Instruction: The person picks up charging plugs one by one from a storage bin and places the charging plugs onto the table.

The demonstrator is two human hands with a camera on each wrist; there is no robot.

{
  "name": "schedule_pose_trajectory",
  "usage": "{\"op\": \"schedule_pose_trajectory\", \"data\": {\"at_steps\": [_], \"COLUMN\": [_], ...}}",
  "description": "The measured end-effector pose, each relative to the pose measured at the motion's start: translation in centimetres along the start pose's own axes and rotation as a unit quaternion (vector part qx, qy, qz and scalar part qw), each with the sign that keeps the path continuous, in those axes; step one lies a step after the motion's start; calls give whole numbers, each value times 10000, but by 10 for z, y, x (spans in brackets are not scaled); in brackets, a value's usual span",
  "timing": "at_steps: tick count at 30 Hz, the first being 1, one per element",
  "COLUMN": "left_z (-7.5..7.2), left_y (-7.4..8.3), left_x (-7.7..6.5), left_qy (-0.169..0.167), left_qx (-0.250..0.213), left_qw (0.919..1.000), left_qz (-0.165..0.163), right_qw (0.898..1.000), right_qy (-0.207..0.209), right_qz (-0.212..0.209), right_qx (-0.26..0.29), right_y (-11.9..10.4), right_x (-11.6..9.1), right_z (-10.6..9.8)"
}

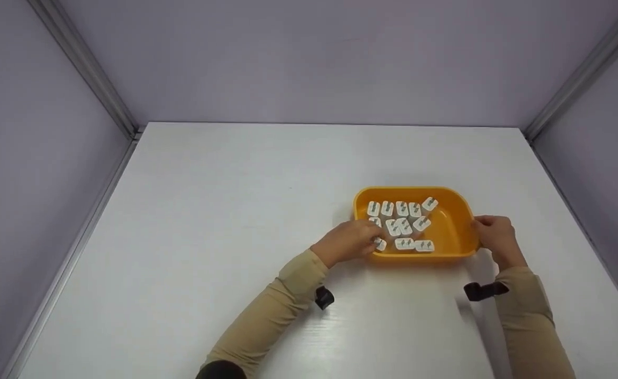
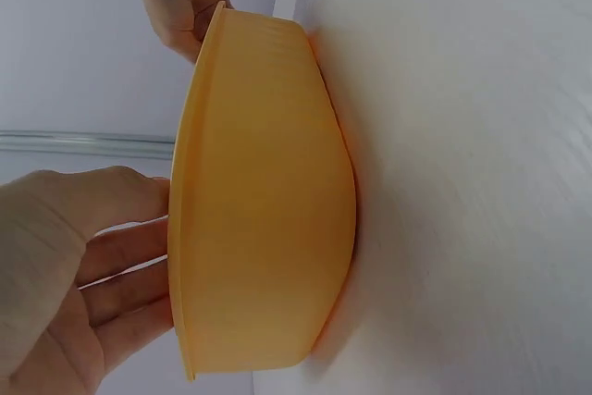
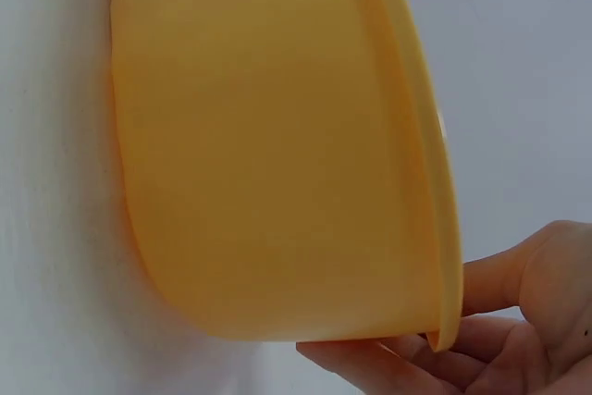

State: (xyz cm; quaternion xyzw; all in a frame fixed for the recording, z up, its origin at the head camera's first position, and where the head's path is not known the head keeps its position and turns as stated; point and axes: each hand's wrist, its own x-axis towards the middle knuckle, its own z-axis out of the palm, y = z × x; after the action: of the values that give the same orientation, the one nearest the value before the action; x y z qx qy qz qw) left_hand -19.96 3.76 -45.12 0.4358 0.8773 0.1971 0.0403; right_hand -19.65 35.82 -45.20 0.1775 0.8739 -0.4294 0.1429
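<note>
Orange-yellow, rounded-rectangular plastic-looking tub [image 1: 452, 231] sits on the white table [image 1: 225, 200], between the two hands. Small white rectangular pieces with grey-green marks [image 1: 402, 209] lie in it, bunched toward the tub's left and middle; bare floor shows at its right end. Rough rows: five along the tub's far side, more in the middle, a few by its near wall.

Left hand [image 1: 348, 242] reaches over the tub's left rim, fingers bent down inside, right by a piece in the near left corner. Left wrist view: fingers spread a little and going out of sight behind the wall, so can't tell whether they pinch a piece. Right hand [image 1: 498, 236] grips the tub's right end, thumb at the rim and fingers against the outer wall.

Step in hand looks like setting or sorting pieces inside the tub, the right hand steadying it. Next move probably calls for the left fingertips to deal with that corner piece without nudging its neighbours, right grip kept firm so the tub doesn't slide.
</note>
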Motion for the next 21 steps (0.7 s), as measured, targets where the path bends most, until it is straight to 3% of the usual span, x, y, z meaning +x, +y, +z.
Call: {"op": "schedule_pose_trajectory", "data": {"at_steps": [8,17,21], "left_z": [-2,0,-1], "left_y": [7,17,21], "left_x": [13,23,25], "left_qy": [-306,-506,-501], "left_qx": [122,824,1196], "left_qw": [9982,9906,9866], "left_qz": [-493,-968,-986], "right_qw": [9995,9992,9992], "right_qy": [0,78,189], "right_qz": [-202,120,181], "right_qx": [223,383,302], "right_y": [4,3,1], "right_x": [0,1,-1], "right_z": [-1,4,5]}}
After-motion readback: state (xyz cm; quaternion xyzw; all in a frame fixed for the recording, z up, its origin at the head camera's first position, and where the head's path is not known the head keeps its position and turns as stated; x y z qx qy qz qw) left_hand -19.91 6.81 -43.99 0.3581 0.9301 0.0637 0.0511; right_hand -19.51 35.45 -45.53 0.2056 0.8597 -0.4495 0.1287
